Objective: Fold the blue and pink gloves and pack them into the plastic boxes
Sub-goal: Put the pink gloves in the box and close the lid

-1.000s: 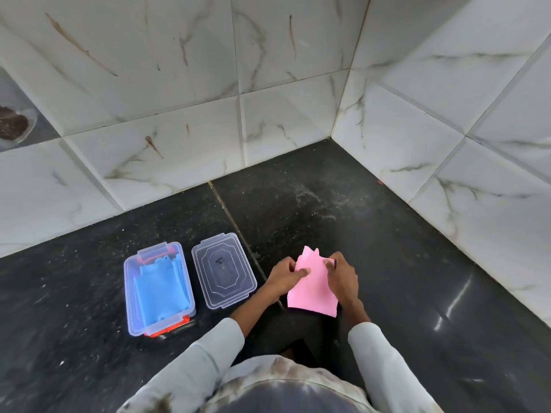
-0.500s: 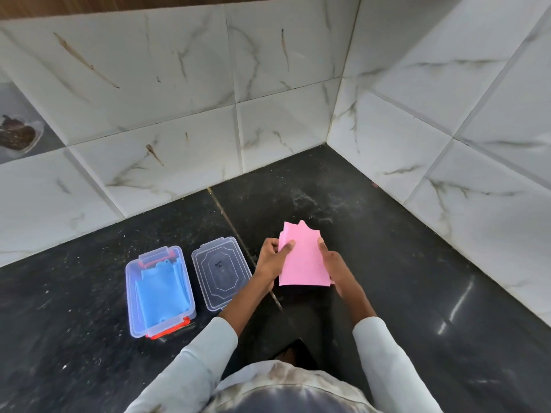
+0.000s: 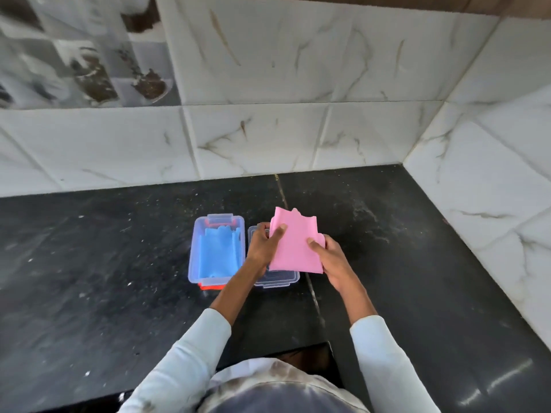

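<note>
Spanning corner: black speckled countertop [image 3: 119, 263], white marble-veined wall tiles [image 3: 298, 138].

Long pale, blue-white sleeves [image 3: 193, 353] cover both forearms, ending in plain cuffs short of the wrists. Both hands, left [image 3: 262, 248] and right [image 3: 329, 257], are bare. At six o'clock a light garment [image 3: 268, 380] shows brownish mottled marks, with a dark rounded shape below it.

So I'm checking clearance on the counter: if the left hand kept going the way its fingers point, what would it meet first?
The left hand already grips the pink glove; past that, probably the tiled wall, though depth is unclear.
</note>
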